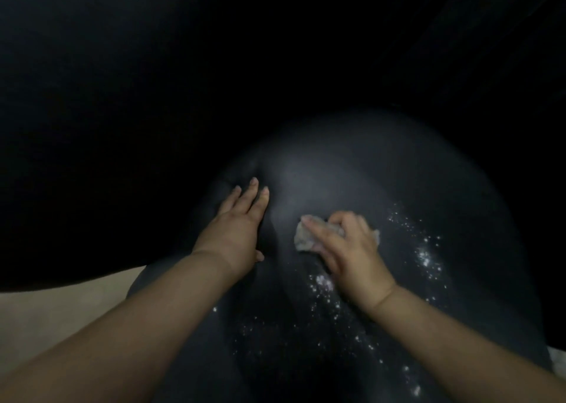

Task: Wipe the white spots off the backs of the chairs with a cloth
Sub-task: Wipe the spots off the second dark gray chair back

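The dark rounded back of a chair fills the lower middle of the view. White spots speckle its right side, and more white spots run down the middle below my right hand. My left hand lies flat on the chair back's left part, fingers straight. My right hand grips a crumpled pale cloth and presses it against the chair back near its centre.
The scene is very dark; everything above and to the left of the chair is black. A pale floor shows at the lower left. A small pale patch sits at the right edge.
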{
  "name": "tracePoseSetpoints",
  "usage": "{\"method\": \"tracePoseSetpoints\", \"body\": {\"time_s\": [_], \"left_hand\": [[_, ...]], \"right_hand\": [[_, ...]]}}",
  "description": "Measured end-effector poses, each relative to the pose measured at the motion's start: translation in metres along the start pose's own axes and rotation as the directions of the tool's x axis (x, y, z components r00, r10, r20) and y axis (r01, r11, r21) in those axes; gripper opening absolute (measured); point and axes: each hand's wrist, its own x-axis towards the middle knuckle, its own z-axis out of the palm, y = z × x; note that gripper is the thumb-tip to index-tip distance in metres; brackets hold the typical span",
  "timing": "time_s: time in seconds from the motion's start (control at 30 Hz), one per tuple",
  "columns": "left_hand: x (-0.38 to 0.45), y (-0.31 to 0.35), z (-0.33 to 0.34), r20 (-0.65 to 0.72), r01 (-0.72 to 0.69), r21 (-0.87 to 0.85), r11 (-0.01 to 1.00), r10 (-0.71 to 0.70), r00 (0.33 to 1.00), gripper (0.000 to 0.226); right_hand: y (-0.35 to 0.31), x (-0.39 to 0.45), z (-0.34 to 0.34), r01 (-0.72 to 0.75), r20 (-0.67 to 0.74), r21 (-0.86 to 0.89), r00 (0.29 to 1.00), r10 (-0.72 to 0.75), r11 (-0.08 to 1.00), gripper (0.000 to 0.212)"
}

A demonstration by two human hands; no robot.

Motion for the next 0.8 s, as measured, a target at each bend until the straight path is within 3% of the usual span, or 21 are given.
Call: {"method": "tracePoseSetpoints", "body": {"time_s": [0.1, 0.17, 0.23, 0.33, 0.4, 0.5, 0.63, 0.67, 0.8], "left_hand": [[-0.001, 0.000, 0.002, -0.037, 0.002, -0.016, 1.000, -0.002, 0.999, 0.115], [-0.001, 0.000, 0.005, -0.054, 0.001, -0.014, 1.000, -0.002, 0.999, 0.116], [-0.001, 0.000, 0.005, -0.057, 0.009, -0.011, 1.000, -0.009, 0.998, 0.116], [0.000, 0.000, 0.004, -0.059, 0.010, -0.006, 1.000, -0.011, 0.998, 0.117], [-0.001, 0.000, 0.004, -0.060, 0.003, -0.007, 1.000, -0.004, 0.998, 0.117], [-0.004, 0.000, 0.006, -0.081, 0.000, -0.013, 1.000, -0.001, 0.997, 0.117], [-0.006, 0.001, 0.007, -0.125, -0.029, -0.048, 0.998, 0.023, 0.992, 0.116], [-0.007, 0.000, 0.006, -0.117, -0.035, -0.053, 0.998, 0.029, 0.993, 0.115], [-0.014, -0.010, -0.001, -0.097, -0.080, -0.039, 0.996, 0.076, 0.992, 0.107]], "right_hand": [[0.019, 0.041, -0.005, -0.178, -0.168, -0.047, 0.971, 0.168, 0.983, 0.042], [0.010, 0.062, 0.003, -0.308, -0.219, 0.017, 0.927, 0.304, 0.951, 0.042], [-0.010, 0.053, 0.015, -0.237, -0.177, 0.030, 0.955, 0.239, 0.971, 0.043], [-0.023, 0.003, 0.017, 0.019, 0.005, -0.008, 1.000, -0.019, 1.000, 0.044], [-0.012, -0.018, 0.005, 0.043, 0.039, -0.015, 0.998, -0.042, 0.999, 0.044], [0.006, -0.007, -0.004, -0.082, -0.095, -0.045, 0.992, 0.078, 0.996, 0.043], [-0.005, 0.038, 0.012, -0.341, -0.244, 0.042, 0.908, 0.340, 0.939, 0.042], [-0.017, 0.036, 0.020, -0.322, -0.232, 0.062, 0.916, 0.328, 0.945, 0.043], [-0.050, -0.015, 0.033, -0.053, -0.073, 0.011, 0.996, 0.054, 0.999, 0.044]]}}
